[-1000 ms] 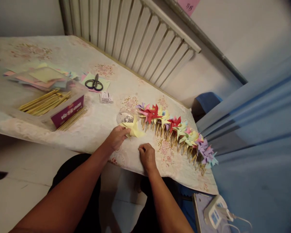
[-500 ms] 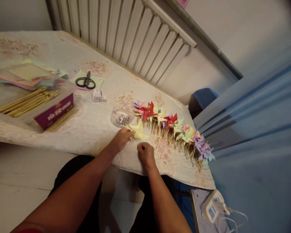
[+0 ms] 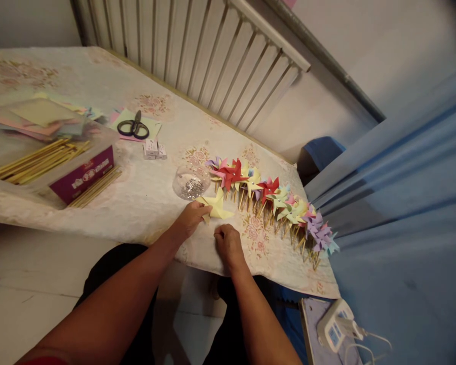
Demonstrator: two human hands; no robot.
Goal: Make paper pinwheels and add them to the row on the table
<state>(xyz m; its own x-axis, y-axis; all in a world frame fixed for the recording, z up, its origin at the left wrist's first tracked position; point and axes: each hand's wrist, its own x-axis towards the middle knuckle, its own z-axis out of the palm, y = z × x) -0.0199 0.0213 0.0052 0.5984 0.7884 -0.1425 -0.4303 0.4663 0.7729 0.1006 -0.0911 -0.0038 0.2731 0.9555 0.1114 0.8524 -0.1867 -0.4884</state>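
My left hand pinches a yellow paper pinwheel at its left side, just above the tablecloth. To the right of it, my right hand is closed with its fingers curled in, near the pinwheel's lower edge; whatever those fingers hold, if anything, is too small to make out. Behind the yellow pinwheel sits a clear round dish of small silvery pins or tacks. A row of finished-looking pinwheels in red, yellow, pink, green and purple lies on wooden sticks, starting beside the dish and running to the right.
A plastic bin holding bundled sticks and coloured paper stands at the left, with loose sticks before it. Black-handled scissors lie on paper sheets near small white boxes. A power strip sits at lower right, beside a blue curtain.
Both hands and the yellow pinwheel stay almost where they were. The view has shifted very slightly.
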